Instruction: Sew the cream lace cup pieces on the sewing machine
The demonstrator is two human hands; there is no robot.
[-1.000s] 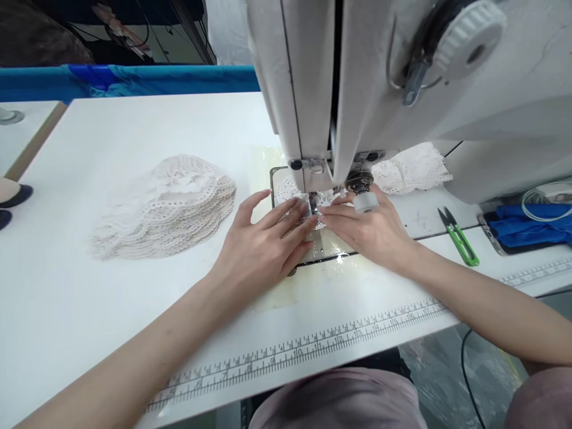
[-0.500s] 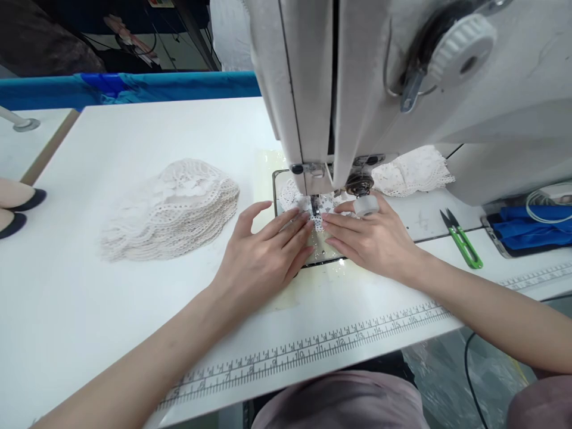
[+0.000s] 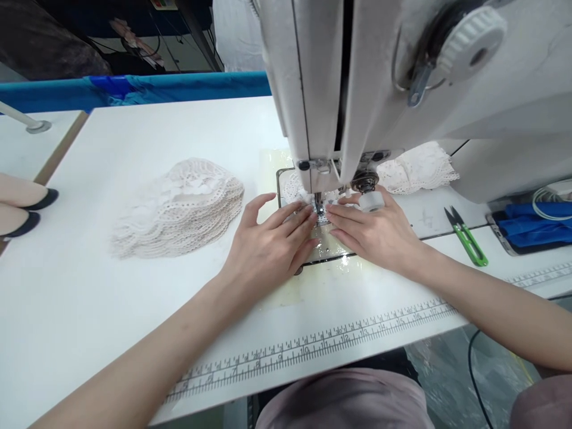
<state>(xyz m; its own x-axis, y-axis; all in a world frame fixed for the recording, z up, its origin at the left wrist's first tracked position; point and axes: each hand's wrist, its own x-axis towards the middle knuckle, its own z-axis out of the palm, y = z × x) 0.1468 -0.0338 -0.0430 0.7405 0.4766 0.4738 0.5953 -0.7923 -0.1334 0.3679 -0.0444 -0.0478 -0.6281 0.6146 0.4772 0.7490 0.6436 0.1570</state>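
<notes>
A white lace piece (image 3: 292, 186) lies on the metal plate beneath the needle and presser foot (image 3: 318, 202) of a sewing machine (image 3: 313, 89). My left hand (image 3: 270, 247) rests flat at the left of the foot, fingertips on the lace, thumb and index finger spread apart. Opposite it, my right hand (image 3: 379, 232) presses the lace with stretched fingers, close to the foot; the machine's white knob partly covers it. Fingers hide much of the lace. A layered stack of lace pieces (image 3: 183, 208) sits on the table to the left.
More lace (image 3: 422, 170) lies behind the right hand. Green thread snips (image 3: 467, 237) and a phone (image 3: 500, 233) under blue cloth (image 3: 534, 225) are at the right. A printed ruler (image 3: 306, 351) follows the table's front edge. Dark-tipped beige objects (image 3: 27, 202) show at far left.
The whole view has shifted slightly to the right. Both hands stay beside the presser foot, and the lace between them appears drawn a little farther under it.
</notes>
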